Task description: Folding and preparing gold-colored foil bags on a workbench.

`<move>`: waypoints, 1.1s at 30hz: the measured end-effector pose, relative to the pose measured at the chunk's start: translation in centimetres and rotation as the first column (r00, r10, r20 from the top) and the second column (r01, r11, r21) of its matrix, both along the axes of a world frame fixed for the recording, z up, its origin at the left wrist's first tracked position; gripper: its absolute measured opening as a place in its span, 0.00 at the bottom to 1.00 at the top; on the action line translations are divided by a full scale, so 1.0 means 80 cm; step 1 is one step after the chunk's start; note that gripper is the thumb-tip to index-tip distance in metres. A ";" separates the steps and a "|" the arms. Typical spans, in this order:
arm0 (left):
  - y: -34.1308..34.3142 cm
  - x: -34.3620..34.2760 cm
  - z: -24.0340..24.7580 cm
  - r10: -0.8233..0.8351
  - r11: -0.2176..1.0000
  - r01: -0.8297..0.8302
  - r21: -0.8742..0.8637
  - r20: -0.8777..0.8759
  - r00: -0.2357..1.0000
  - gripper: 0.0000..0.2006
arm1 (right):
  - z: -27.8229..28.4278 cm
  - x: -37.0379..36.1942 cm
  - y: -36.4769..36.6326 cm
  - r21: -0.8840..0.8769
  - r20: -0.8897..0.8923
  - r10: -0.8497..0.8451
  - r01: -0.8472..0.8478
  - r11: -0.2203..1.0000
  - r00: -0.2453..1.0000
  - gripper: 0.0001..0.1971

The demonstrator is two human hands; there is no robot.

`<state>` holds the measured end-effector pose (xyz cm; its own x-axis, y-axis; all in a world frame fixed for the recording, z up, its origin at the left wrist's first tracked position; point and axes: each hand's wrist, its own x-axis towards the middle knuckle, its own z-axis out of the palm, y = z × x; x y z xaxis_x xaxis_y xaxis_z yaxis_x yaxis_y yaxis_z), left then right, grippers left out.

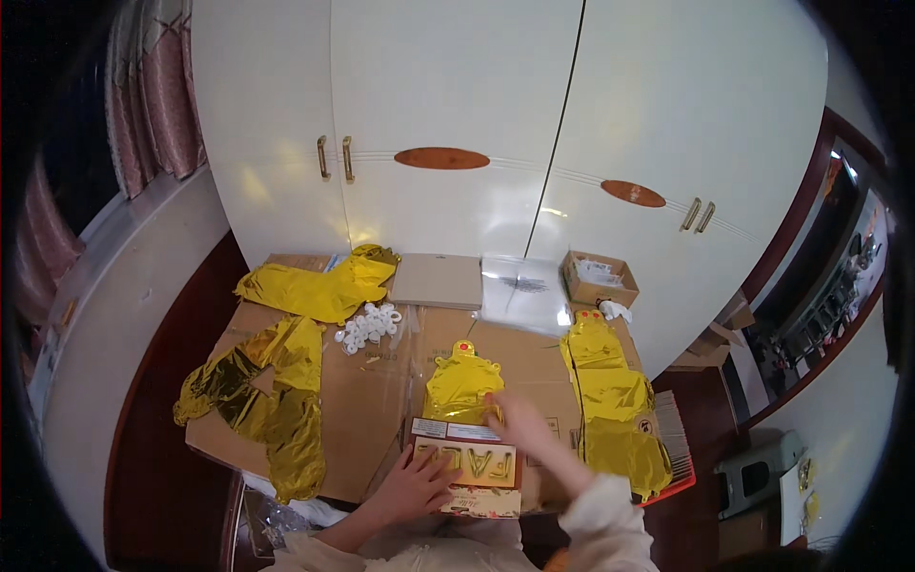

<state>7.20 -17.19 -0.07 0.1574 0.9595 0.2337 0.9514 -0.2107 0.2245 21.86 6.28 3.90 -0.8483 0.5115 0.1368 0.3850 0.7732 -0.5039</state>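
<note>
A flat gold foil balloon point(464, 381) with a small red spot at its top tab lies in front of me on the cardboard. Its lower end meets a printed card package point(491, 463) that shows gold letters on a pale panel. My left hand point(416, 486) rests on the left part of this package, fingers stretched and spread. At the balloon's lower right edge, my right hand point(522, 425) has its fingers closed on the foil; the fingertips are partly hidden.
Larger gold foil balloons lie left point(295, 405), back left point(329, 286) and right point(610, 405). White plastic rings point(370, 326) form a pile. Farther back are a grey-brown board point(437, 281), clear plastic bags point(526, 296) and an open cardboard box point(600, 278), before white cabinets point(457, 86).
</note>
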 end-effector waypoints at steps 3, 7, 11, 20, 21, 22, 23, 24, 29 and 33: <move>0.002 -0.001 -0.004 -0.008 1.000 0.008 0.004 -0.002 1.000 0.26 | -0.031 -0.069 0.085 0.074 -0.194 -0.085 0.101 0.992 0.977 0.16; 0.004 -0.002 -0.006 -0.017 1.000 0.017 -0.016 -0.002 1.000 0.27 | -0.046 -0.124 0.141 -0.143 0.014 -0.202 0.202 0.969 0.979 0.21; 0.005 -0.003 -0.012 -0.016 1.000 0.016 -0.016 0.007 1.000 0.27 | -0.066 -0.142 0.179 -0.382 0.040 -0.136 0.141 0.913 0.990 0.26; 0.001 -0.004 -0.014 -0.013 1.000 0.014 -0.015 0.061 0.998 0.26 | 0.006 -0.110 0.119 -0.034 0.075 0.001 0.002 0.999 0.997 0.11; 0.003 -0.004 -0.013 -0.017 1.000 0.017 -0.013 0.056 0.998 0.26 | 0.007 -0.104 0.115 -0.001 0.061 0.008 -0.008 1.000 0.998 0.09; 0.004 -0.004 -0.012 -0.020 1.000 0.020 -0.010 0.051 0.998 0.26 | -0.004 -0.099 0.115 0.059 -0.033 0.062 -0.060 0.996 0.998 0.09; 0.005 -0.003 -0.011 -0.023 1.000 0.023 -0.008 0.047 0.999 0.26 | -0.021 -0.093 0.115 0.123 -0.122 0.121 -0.106 0.987 0.985 0.08; 0.005 -0.002 -0.012 -0.024 1.000 0.025 -0.007 0.045 0.999 0.26 | -0.033 -0.087 0.112 0.191 -0.208 0.185 -0.145 0.971 0.961 0.08; 0.003 -0.003 -0.008 0.001 0.999 -0.001 0.036 0.002 1.000 0.26 | -0.040 -0.071 0.060 0.406 -0.131 0.272 -0.199 0.892 0.953 0.07; 0.003 -0.003 -0.008 -0.008 1.000 0.008 0.014 -0.001 1.000 0.26 | -0.055 -0.064 0.057 0.322 -0.106 0.231 -0.186 0.928 0.967 0.08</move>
<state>6.95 -16.92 -0.73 0.1653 0.9549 0.2465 0.9499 -0.2214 0.2208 16.77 10.81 -0.52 -0.8922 0.2391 0.3831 0.1412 0.9535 -0.2662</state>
